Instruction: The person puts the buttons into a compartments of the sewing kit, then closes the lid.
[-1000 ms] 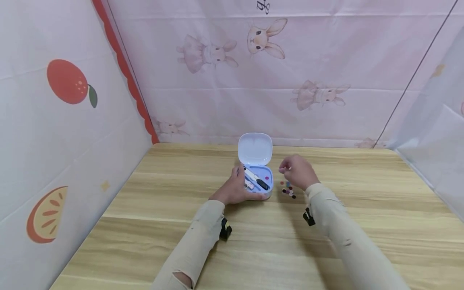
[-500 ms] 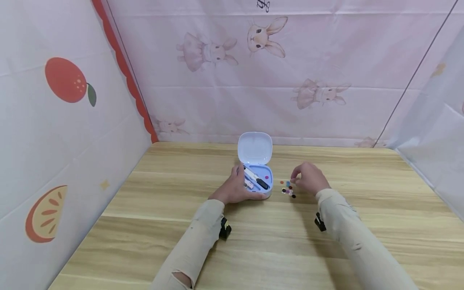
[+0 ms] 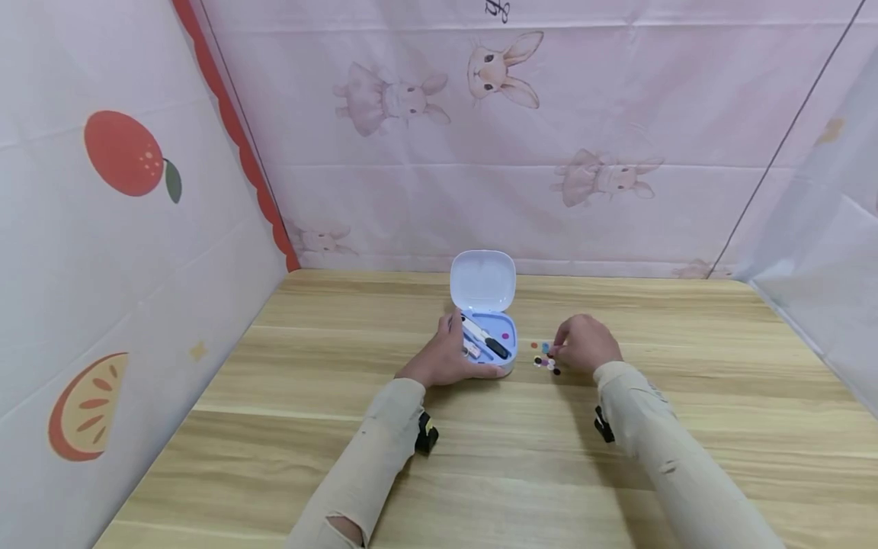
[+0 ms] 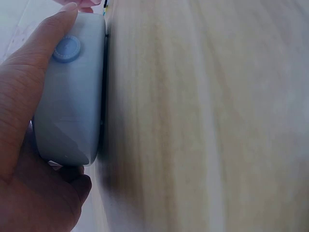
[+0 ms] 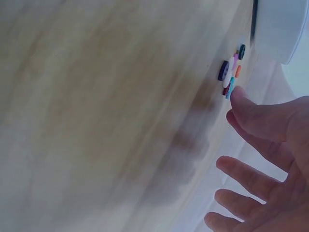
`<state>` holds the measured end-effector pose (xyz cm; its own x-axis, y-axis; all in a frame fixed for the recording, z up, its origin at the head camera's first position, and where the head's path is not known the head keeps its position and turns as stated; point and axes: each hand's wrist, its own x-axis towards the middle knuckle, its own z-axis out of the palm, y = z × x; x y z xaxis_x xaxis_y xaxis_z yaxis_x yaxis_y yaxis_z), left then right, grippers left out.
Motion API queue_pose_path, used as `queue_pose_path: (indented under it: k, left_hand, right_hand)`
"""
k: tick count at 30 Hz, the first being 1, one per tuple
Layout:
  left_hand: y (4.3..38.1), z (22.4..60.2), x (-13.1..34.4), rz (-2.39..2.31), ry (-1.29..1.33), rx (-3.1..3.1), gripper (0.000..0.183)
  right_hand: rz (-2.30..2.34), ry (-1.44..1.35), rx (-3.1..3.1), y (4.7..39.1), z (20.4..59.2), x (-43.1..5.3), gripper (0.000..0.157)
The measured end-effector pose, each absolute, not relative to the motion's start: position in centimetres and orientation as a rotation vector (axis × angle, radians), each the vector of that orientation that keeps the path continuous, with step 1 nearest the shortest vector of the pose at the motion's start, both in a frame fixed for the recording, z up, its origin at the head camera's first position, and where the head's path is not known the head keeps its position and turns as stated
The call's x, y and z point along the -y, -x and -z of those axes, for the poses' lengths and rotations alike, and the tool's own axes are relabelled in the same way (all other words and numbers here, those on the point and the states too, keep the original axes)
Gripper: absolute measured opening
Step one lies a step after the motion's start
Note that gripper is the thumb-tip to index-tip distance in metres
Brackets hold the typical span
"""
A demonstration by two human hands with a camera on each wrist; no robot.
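My left hand (image 3: 446,354) grips a pale blue sewing box (image 3: 510,364) by its left and front sides, the thumb along the front. In the left wrist view that thumb lies beside the round catch (image 4: 67,49). The lid (image 3: 483,280) stands up at the back. Inside lie a white tool with a black end (image 3: 495,348), a small white piece (image 3: 472,349) and a magenta button (image 3: 505,335). Right of the box, several small coloured buttons (image 3: 546,362) lie in a cluster. My right hand (image 3: 588,343) is over their right side, thumb and forefinger tips close to a blue button (image 5: 230,88), nothing visible between them.
The wooden table (image 3: 473,473) extends to both sides and towards me. A pink rabbit-print cloth (image 3: 439,191) hangs just behind its back edge. Fruit-print cloth (image 3: 158,290) closes off the left, and pale cloth (image 3: 809,252) the right.
My right hand has moved from beside the box's right edge, rightward and down to the buttons. Its fingertips have come closer to them since half a second ago. My left hand stays put.
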<state>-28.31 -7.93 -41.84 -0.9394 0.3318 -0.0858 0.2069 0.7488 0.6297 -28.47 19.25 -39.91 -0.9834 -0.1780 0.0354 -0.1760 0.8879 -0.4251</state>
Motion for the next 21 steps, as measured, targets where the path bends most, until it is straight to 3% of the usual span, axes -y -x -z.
queue_pose_path:
  k: [21]
  left_hand:
    - [28.19,41.66,7.91,-0.957,-0.432,-2.748,0.14]
  right_hand:
    - [0.685,0.266,-3.055,28.09,39.97,-19.63,0.005]
